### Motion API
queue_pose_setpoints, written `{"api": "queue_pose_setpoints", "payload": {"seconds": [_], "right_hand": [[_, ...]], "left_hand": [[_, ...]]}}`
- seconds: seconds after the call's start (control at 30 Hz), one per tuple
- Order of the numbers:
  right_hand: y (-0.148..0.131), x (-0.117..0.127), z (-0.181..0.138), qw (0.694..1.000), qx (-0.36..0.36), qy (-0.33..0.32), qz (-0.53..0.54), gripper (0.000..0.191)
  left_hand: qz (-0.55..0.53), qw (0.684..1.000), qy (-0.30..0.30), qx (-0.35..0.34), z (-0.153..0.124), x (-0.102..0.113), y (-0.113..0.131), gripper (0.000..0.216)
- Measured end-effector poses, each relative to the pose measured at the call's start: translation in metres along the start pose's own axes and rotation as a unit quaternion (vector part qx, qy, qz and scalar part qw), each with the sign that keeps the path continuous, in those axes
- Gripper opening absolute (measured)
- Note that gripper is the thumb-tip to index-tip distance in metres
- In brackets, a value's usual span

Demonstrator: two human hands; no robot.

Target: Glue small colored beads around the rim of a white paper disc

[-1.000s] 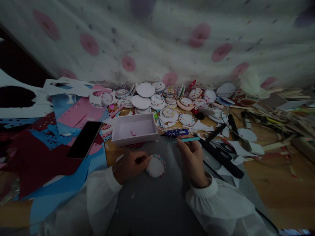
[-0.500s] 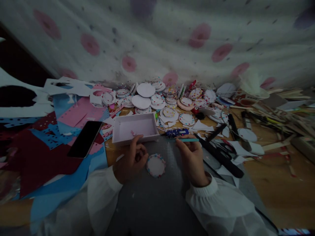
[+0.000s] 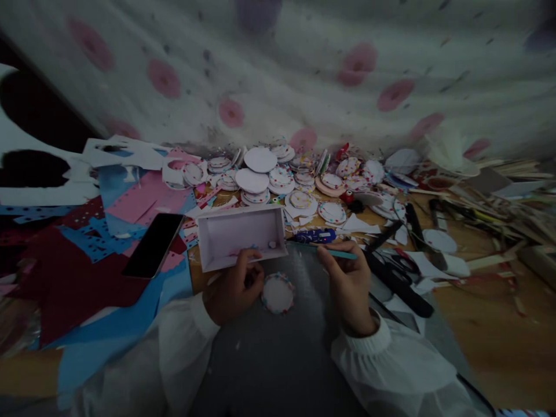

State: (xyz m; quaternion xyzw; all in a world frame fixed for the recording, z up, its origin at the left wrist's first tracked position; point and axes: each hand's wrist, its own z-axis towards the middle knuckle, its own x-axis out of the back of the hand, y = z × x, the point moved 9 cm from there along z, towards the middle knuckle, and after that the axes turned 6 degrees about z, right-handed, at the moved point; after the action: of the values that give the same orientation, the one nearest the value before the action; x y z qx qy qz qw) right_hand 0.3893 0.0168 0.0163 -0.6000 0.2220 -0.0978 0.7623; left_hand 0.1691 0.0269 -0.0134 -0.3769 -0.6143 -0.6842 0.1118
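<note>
White disc (image 3: 278, 293) lies between right hand (image 3: 348, 285), pinching teal stick (image 3: 343, 254), and left hand (image 3: 236, 289), its grip unclear.

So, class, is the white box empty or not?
Not empty: inside the white box, a small pale piece lies at right, pinkish bits by the left hand.

Small craft workspace, home or workshop can't tell: wooden table (image 3: 482, 341) with a grey mat (image 3: 247, 370) and a patterned cloth (image 3: 278, 69) hung behind. Giveaways: stacked white discs (image 3: 260, 159), some with coloured dotted rims, plus coloured sheets (image 3: 82, 266), paper offcuts (image 3: 358, 225), scissors (image 3: 403, 263), wood strips (image 3: 521, 214), open white box (image 3: 234, 229).
</note>
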Motion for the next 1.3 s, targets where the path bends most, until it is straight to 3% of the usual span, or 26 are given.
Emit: {"api": "queue_pose_setpoints", "payload": {"seconds": [0.13,0.3,0.53,0.73,0.83,0.93,1.13,1.3], "right_hand": [[-0.027,-0.017,-0.004,0.985,0.142,-0.065,-0.072,0.012],[-0.040,-0.064,-0.017,0.916,0.290,-0.180,-0.211,0.011],[-0.022,-0.109,-0.018,0.847,0.274,-0.277,-0.362,0.016],[-0.013,-0.122,-0.022,0.816,0.290,-0.298,-0.401,0.017],[-0.014,-0.120,-0.021,0.824,0.287,-0.293,-0.391,0.015],[-0.022,-0.110,-0.016,0.856,0.278,-0.259,-0.350,0.013],[-0.036,-0.069,-0.003,0.939,0.221,-0.147,-0.219,0.007],[-0.035,-0.029,0.001,0.977,0.158,-0.074,-0.127,0.011]], "left_hand": [[0.003,1.000,0.010,0.011,-0.001,0.002,-0.006,0.030],[0.012,0.999,0.036,0.038,-0.004,0.007,-0.012,0.027],[0.013,0.999,0.045,0.012,-0.006,0.009,-0.007,0.024],[0.041,0.998,0.040,0.002,-0.006,0.010,-0.002,0.023],[0.067,0.997,0.037,0.018,-0.005,0.012,-0.001,0.022],[0.075,0.996,0.024,0.039,-0.005,0.010,-0.003,0.023],[0.057,0.997,0.034,0.045,-0.006,0.008,-0.008,0.025],[0.018,0.999,0.042,0.012,-0.004,0.007,-0.007,0.030]]}}
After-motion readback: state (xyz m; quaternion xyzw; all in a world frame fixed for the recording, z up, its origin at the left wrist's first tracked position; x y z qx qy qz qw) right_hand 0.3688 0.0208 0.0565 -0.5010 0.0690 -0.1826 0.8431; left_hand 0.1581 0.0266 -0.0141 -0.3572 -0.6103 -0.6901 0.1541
